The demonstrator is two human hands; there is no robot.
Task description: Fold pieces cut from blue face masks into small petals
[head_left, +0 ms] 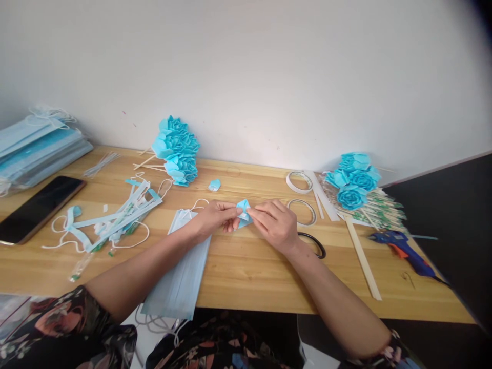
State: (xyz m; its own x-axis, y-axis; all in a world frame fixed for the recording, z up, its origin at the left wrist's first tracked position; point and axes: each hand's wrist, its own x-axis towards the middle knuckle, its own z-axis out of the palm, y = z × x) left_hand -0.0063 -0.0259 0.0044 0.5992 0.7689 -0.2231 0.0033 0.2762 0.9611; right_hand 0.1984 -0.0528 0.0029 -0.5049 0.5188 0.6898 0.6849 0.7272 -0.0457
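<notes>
Between both hands, above the middle of the table, is a small folded piece of light blue mask fabric (243,206). My left hand (221,214) pinches its left side between thumb and fingers. From the right, the fingertips of my right hand (275,223) close on its other edge. Just behind the hands lies another small folded blue piece (214,185). A blue face mask (180,271) lies under my left forearm and hangs over the table's front edge. Beside my right wrist shows the black loop of a handle (317,245); the rest is hidden.
Blue fabric flowers on sticks (177,148) lie at the back, more blue flowers (354,179) at the right. A glue gun (403,251), wooden strip (363,259) and tape rolls (300,182) are also right. Left are mask scraps (115,220), a phone (40,209) and stacked masks (38,148).
</notes>
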